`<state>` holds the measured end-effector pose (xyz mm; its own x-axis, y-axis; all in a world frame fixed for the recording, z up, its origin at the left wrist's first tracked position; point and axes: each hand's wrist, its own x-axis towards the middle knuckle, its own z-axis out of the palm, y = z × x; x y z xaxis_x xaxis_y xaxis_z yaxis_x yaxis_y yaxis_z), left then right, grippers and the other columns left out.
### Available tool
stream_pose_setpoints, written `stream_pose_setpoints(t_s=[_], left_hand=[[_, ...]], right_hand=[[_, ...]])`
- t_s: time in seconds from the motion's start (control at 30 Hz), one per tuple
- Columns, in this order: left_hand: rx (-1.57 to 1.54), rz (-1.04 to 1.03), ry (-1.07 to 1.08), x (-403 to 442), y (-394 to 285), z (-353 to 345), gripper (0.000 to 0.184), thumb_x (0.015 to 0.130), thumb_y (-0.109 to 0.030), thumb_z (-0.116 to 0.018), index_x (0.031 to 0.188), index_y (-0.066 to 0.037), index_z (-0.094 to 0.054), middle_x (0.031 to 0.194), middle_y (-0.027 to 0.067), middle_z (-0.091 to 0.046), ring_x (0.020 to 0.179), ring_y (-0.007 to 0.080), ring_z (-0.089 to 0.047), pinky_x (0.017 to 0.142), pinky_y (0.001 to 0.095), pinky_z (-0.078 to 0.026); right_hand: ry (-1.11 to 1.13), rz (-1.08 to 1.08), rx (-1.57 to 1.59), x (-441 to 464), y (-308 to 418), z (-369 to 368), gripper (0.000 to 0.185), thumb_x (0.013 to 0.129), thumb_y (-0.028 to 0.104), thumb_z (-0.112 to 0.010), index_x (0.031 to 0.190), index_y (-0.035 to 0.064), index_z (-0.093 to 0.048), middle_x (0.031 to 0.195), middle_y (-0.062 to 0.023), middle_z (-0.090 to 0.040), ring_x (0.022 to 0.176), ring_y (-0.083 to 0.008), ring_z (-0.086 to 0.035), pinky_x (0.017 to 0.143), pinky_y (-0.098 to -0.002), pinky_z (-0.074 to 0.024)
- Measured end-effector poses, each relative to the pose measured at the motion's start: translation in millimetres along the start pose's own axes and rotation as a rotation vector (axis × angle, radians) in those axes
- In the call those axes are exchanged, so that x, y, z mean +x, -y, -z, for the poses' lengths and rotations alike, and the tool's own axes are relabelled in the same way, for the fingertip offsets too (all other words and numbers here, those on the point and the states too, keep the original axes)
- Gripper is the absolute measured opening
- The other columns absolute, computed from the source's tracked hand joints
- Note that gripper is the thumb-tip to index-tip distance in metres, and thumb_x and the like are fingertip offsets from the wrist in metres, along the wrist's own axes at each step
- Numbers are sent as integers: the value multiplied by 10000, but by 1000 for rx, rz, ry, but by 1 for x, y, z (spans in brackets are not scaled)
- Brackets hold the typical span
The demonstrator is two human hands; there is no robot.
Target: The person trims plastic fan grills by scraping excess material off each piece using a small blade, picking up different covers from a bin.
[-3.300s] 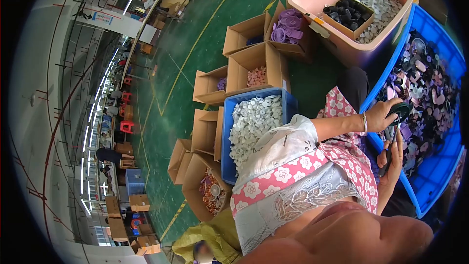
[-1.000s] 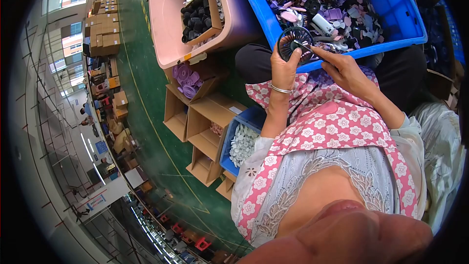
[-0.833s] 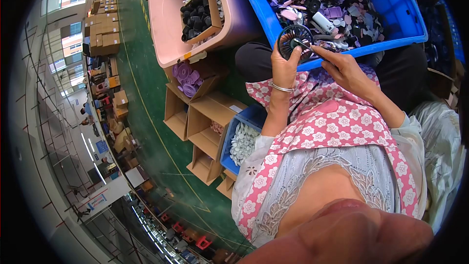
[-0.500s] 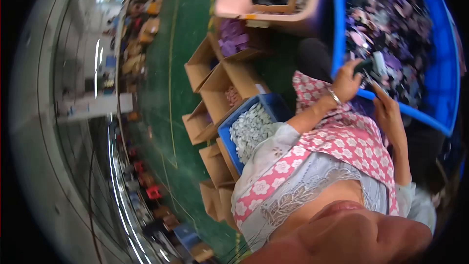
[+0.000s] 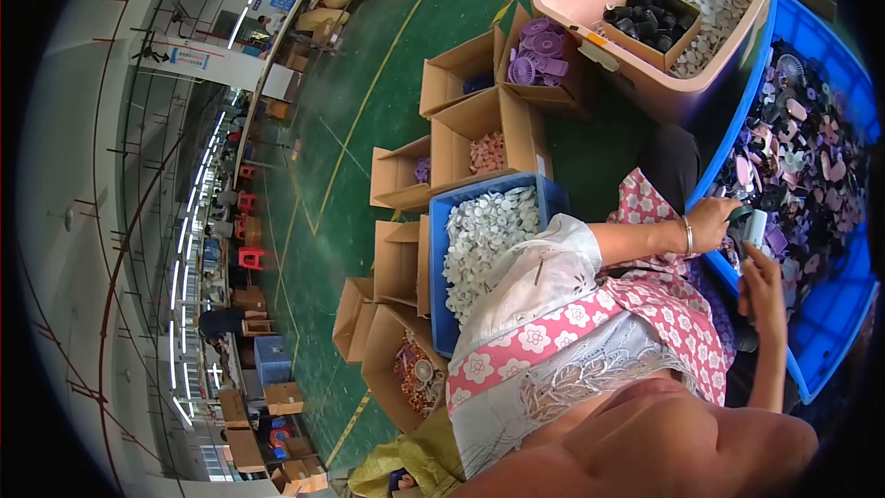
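My left hand (image 5: pixel 713 224), with a bracelet at the wrist, is closed on a pale blue-white plastic part (image 5: pixel 755 227) with a dark green piece at its near end. It holds this part over the rim of a large blue bin (image 5: pixel 728 152). Just below, my right hand (image 5: pixel 763 284) has bent fingers, with the tips close against the lower end of the pale part. Something dark and slim shows under its palm, too small to name. Mixed plastic parts (image 5: pixel 800 148) in black, pink, purple and grey fill the bin beside both hands.
A pink tub (image 5: pixel 636 60) holds white parts and a small box of black pieces. Left of me, a blue crate (image 5: pixel 441 300) is full of whitish pieces. Cardboard boxes (image 5: pixel 458 134) stand around it, one with purple fan parts (image 5: pixel 537 53). A yellow-green sack (image 5: pixel 415 456) lies lower down.
The view has swung, so the bins and hands sit farther right and lower in the picture. The pale part stays in my left hand; my right hand remains close beside it.
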<state>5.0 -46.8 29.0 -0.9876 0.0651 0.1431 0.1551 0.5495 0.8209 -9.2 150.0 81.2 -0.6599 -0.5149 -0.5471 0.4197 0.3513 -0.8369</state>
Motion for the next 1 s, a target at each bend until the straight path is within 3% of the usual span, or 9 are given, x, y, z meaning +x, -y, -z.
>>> stream_pose_setpoints(t_s=[0.07, 0.17, 0.4, 0.5, 0.6, 0.7, 0.73, 0.8, 1.0], left_hand=[[45, 25, 79, 1, 8, -4, 350, 723, 18, -511, 1073, 33, -519, 974, 228, -573, 896, 395, -558, 790, 441, -448], [-11, -35, 99, 7, 24, -25, 352, 738, 25, -516, 1089, 51, -494, 1007, 241, -508, 948, 397, -518, 838, 420, -426], [66, -217, 122, 46, 16, -71, 222, 647, 73, -556, 849, -7, -513, 962, 221, -433, 804, 412, -529, 714, 445, -459], [147, -359, 155, 45, 10, -101, 258, 644, 62, -573, 893, 35, -508, 1047, 244, -423, 820, 409, -562, 699, 470, -473], [351, 204, 26, 92, 60, -102, 244, 646, -65, -628, 842, 66, -565, 898, 264, -548, 834, 366, -596, 710, 444, -472], [-315, 410, -19, 118, 75, -71, 254, 675, -123, -669, 846, 55, -609, 837, 198, -636, 745, 303, -648, 663, 398, -520], [-893, 493, 178, 116, 59, -61, 247, 754, -134, -641, 927, 37, -594, 866, 158, -636, 756, 285, -648, 660, 395, -556], [-1269, 550, 282, 115, 21, -40, 344, 865, -204, -588, 1108, 21, -494, 994, 188, -600, 844, 322, -635, 701, 478, -558], [-1051, 532, 325, 94, -14, -14, 441, 925, -441, -432, 1059, -34, -537, 904, 94, -634, 732, 205, -641, 611, 354, -557]], right_hand=[[-242, 384, -406, 14, -50, -20, 361, 906, 107, -466, 1253, 10, -483, 567, -3, -457, 403, -63, -402, 351, -232, -306], [-81, 22, -146, -6, 3, -4, 362, 904, 112, -462, 1244, -11, -481, 558, -10, -468, 373, -61, -391, 337, -223, -280], [-403, 108, -48, -8, -64, -1, 244, 946, 174, -436, 1093, 5, -534, 544, 13, -436, 373, -45, -364, 326, -204, -261], [-663, 158, -276, -16, -96, -2, 235, 932, 148, -448, 1064, -25, -535, 543, -83, -461, 402, -180, -431, 407, -321, -324], [-630, 175, -567, -75, -76, -21, 241, 881, 116, -509, 1071, -30, -534, 632, -214, -530, 509, -329, -494, 481, -365, -366], [-430, 34, 188, -98, -52, -12, 153, 911, 135, -485, 981, 14, -547, 547, 5, -445, 456, -58, -418, 418, -247, -313], [-534, 109, 280, -93, -56, -10, 103, 920, 133, -471, 917, 41, -519, 569, 22, -423, 465, -43, -388, 432, -210, -305], [-648, 255, 342, -82, -64, 0, 105, 914, 156, -491, 914, 52, -484, 617, 12, -454, 505, -46, -424, 457, -202, -320], [-548, 302, 588, -24, -29, 23, 203, 858, 248, -596, 873, 59, -523, 564, 42, -443, 438, -29, -407, 406, -182, -301]])
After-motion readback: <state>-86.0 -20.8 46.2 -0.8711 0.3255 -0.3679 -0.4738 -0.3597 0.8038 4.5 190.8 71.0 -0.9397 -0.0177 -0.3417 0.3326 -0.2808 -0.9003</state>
